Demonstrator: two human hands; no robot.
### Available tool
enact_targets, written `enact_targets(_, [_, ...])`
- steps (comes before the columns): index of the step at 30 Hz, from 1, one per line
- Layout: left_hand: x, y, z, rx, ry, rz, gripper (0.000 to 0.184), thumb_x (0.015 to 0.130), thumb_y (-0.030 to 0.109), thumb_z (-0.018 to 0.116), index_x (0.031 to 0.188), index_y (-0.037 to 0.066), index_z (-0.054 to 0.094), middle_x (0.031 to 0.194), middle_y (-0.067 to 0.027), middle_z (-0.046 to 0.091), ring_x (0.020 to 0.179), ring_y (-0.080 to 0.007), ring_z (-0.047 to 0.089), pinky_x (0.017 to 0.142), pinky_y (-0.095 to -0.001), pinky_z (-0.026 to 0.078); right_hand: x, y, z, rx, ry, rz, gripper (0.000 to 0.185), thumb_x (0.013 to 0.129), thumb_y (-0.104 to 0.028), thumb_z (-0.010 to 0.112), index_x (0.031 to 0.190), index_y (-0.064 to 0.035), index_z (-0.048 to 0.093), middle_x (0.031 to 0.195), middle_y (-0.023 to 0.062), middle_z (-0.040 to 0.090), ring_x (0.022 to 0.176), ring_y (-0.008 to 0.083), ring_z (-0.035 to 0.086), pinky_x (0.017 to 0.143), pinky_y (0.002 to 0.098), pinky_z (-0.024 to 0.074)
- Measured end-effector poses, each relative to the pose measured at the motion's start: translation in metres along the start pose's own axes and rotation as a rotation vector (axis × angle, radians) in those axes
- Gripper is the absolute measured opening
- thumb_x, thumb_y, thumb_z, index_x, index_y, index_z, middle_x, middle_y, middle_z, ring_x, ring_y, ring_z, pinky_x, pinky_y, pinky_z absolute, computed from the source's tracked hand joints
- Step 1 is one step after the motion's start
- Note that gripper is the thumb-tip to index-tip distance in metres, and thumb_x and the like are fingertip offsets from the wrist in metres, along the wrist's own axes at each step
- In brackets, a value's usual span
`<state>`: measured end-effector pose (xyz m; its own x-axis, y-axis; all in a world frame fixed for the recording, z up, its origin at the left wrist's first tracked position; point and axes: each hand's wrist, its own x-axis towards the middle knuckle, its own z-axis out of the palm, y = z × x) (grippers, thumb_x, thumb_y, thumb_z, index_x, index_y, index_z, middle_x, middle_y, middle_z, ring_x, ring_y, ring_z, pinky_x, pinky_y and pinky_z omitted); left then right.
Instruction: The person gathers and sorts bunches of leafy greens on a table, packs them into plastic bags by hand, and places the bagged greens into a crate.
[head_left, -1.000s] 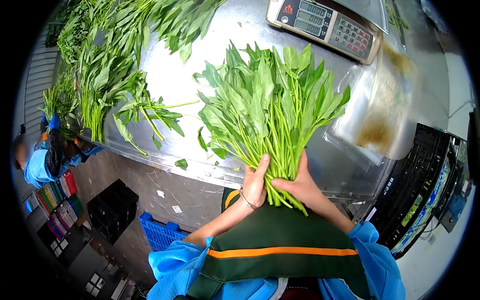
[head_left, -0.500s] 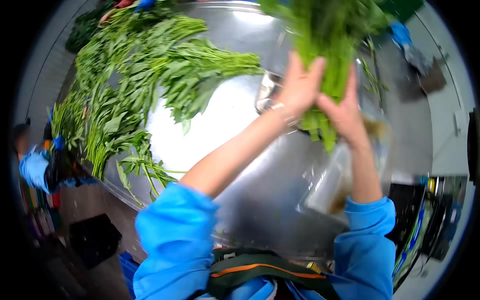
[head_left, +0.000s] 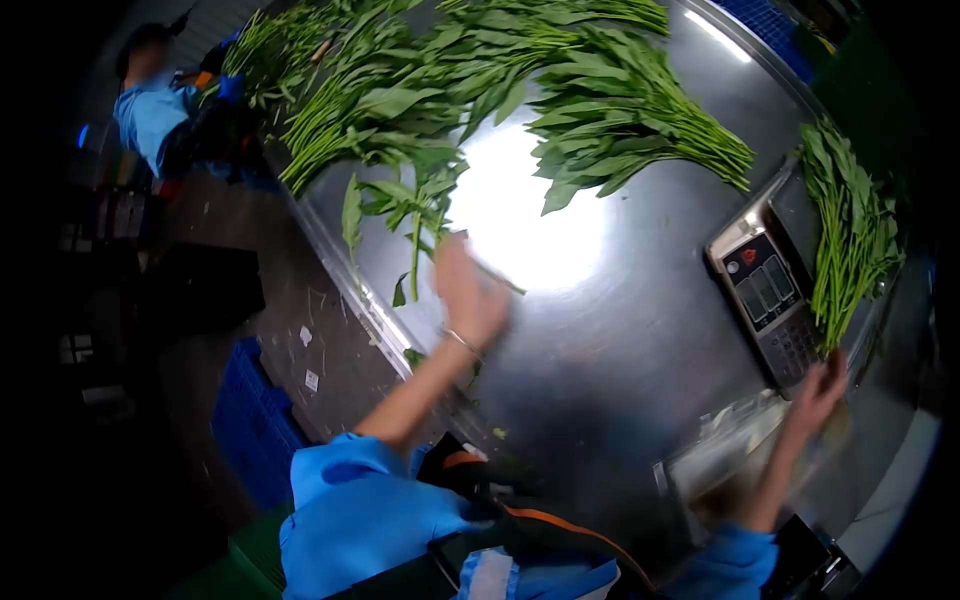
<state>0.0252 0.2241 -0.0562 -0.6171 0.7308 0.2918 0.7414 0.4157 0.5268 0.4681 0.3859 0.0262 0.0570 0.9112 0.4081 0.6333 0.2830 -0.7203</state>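
A bunch of leafy green stems (head_left: 845,230) lies on the digital scale (head_left: 765,290) at the right, partly covering its pan. My right hand (head_left: 818,395) is at the lower stem ends, fingers loosely extended; whether they touch the stems I cannot tell. On the left, my left hand (head_left: 470,300), blurred and open, reaches over the metal table close to a few loose leafy stems (head_left: 415,215). One thin stem shows at the right side of that hand; nothing is plainly gripped. Another bunch of greens (head_left: 640,120) rests on the table between the hands, farther back.
A large heap of greens (head_left: 390,100) covers the table's far left. Clear plastic (head_left: 720,455) lies at the near right. Beyond the left edge, a co-worker in a blue top (head_left: 155,120) stands by the heap; a blue crate (head_left: 255,420) sits below.
The bunch that both hands held upright is now lying on the scale, let go by my left hand. My left hand has moved left to the loose stems. The view has turned leftward.
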Motion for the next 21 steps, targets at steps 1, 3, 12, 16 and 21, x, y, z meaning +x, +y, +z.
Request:
enact_targets(1, [0.011, -0.049, -0.009, 0.200, 0.095, -0.149, 0.088, 0.065, 0.029, 0.070, 0.130, -0.008, 0.025, 0.125, -0.0291, 0.038, 0.117, -0.0411, 0.036, 0.097, -0.0500, 0.028, -0.042, 0.005, 0.016, 0.122, -0.057, 0.053, 0.045, 0.086, -0.013, 0.054, 0.126, 0.0020, 0.041, 0.127, 0.0167, 0.045, 0.119, 0.0258, 0.042, 0.100, 0.0365, 0.0324])
enact_targets(3, [0.055, -0.080, -0.027, 0.053, 0.002, -0.616, 0.105, 0.065, 0.053, 0.070, 0.135, -0.006, 0.019, 0.137, -0.0250, 0.028, 0.127, -0.0392, 0.024, 0.100, -0.0501, 0.024, -0.122, -0.016, 0.059, 0.093, -0.277, 0.275, 0.043, 0.081, -0.005, 0.054, 0.122, -0.0010, 0.045, 0.121, 0.0120, 0.049, 0.114, 0.0226, 0.044, 0.096, 0.0361, 0.0345])
enact_targets(12, [-0.048, -0.030, -0.012, -0.206, -0.515, -0.181, 0.055, 0.067, 0.000, 0.056, 0.119, 0.014, 0.049, 0.103, -0.0167, 0.051, 0.093, -0.0322, 0.052, 0.080, -0.0383, 0.045, -0.247, -0.159, 0.105, 0.089, -0.661, 0.084, 0.018, 0.078, -0.001, 0.056, 0.095, -0.0041, 0.061, 0.107, 0.0134, 0.055, 0.102, 0.0265, 0.051, 0.088, 0.0343, 0.0403])
enact_targets(16, [-0.013, -0.013, -0.084, -0.973, -0.613, -0.643, 0.050, 0.069, -0.001, 0.057, 0.117, 0.012, 0.056, 0.088, -0.0035, 0.060, 0.073, -0.0096, 0.053, 0.066, -0.0254, 0.047, -0.253, -0.124, 0.082, 0.059, -0.586, 0.267, 0.017, 0.080, 0.000, 0.052, 0.094, -0.0031, 0.061, 0.105, 0.0136, 0.055, 0.094, 0.0255, 0.055, 0.079, 0.0314, 0.0444])
enact_targets(21, [0.222, -0.125, -0.175, -0.665, -0.296, -0.319, 0.061, 0.067, 0.009, 0.065, 0.125, 0.006, 0.046, 0.087, -0.0140, 0.065, 0.072, -0.0183, 0.062, 0.067, -0.0314, 0.051, -0.263, -0.090, 0.072, -0.061, -0.454, 0.356, 0.021, 0.079, 0.001, 0.049, 0.098, -0.0015, 0.058, 0.097, 0.0122, 0.054, 0.085, 0.0225, 0.055, 0.070, 0.0308, 0.0450])
